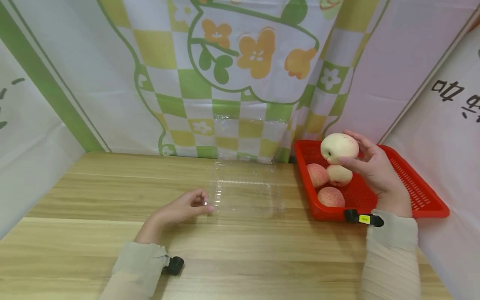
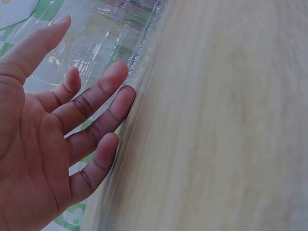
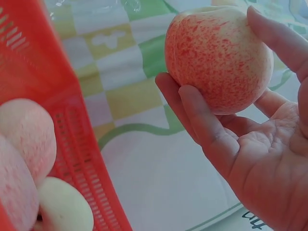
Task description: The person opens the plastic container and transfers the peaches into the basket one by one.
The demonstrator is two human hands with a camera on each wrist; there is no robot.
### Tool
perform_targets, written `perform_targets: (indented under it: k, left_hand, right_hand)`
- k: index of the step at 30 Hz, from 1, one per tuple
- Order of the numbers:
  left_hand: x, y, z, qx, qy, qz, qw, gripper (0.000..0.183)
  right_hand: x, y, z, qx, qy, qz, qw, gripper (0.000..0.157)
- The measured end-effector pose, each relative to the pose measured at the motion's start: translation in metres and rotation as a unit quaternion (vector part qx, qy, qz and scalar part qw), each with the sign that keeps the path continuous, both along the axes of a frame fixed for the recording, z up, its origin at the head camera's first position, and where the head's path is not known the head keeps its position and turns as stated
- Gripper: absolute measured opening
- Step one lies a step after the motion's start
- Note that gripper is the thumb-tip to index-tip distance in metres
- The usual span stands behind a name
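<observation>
My right hand point(image 1: 378, 168) holds a peach point(image 1: 339, 148) above the red plastic basket point(image 1: 427, 191), thumb on one side and fingers on the other. In the right wrist view this peach point(image 3: 219, 60) shows a red-speckled skin. Three more peaches lie in the basket, among them a pinkish peach point(image 1: 331, 197) near its front edge and a pale peach point(image 1: 339, 175) below the held one. My left hand point(image 1: 180, 208) is at the left edge of a clear plastic clamshell box point(image 1: 243, 198) with its lid raised. Its fingers point(image 2: 103, 115) are loosely bent, thumb apart.
The wooden table point(image 1: 93, 191) carries the box and the basket. A checked, flower-printed curtain point(image 1: 180, 75) hangs behind the table, right behind the raised lid point(image 1: 249, 137). White cloth point(image 1: 442, 125) with black writing borders the right side, close to the basket.
</observation>
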State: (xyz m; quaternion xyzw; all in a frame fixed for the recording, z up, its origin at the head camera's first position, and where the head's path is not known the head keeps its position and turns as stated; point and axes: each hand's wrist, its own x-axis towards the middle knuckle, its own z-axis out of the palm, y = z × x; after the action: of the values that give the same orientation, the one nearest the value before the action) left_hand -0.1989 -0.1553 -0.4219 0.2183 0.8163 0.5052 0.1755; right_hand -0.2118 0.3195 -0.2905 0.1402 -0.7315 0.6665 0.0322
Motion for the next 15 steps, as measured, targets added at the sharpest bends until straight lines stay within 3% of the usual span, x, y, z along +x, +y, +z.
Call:
perform_targets:
  k: [9,15]
  left_hand:
    - [-0.001,-0.002,-0.003,-0.004,-0.002,-0.006,1.0000,0.031]
    - [-0.001,0.000,-0.002,-0.003,-0.001,0.005,1.0000,0.030]
  right_hand:
    - [-0.012,0.020,0.000,0.020,-0.040,-0.018,0.999,0.063]
    - [-0.022,0.035,-0.002,0.010,-0.030,-0.005,0.999,0.059]
